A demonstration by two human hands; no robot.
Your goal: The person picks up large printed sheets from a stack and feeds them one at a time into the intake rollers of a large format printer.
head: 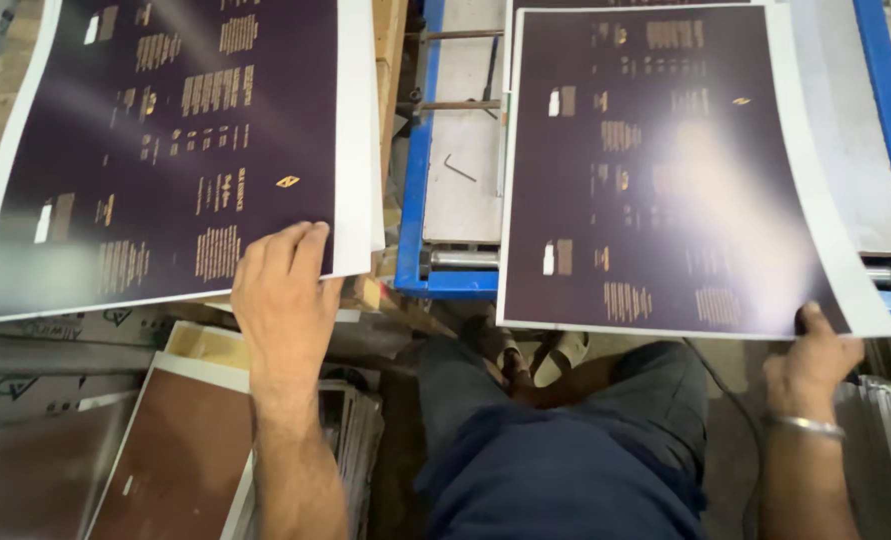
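The right hand [810, 362] pinches the near right corner of a dark purple printed sheet [655, 170], thumb on top, on the blue-framed machine bed [415, 200]. The left hand [283, 295] lies flat, fingers together, on the near edge of a 2nd sheet stack [165, 140]. Brown boards [180, 460] lie below.

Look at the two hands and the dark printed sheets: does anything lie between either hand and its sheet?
Nothing visible does. The left hand rests on the left sheet, and the right hand grips the right sheet at its corner.
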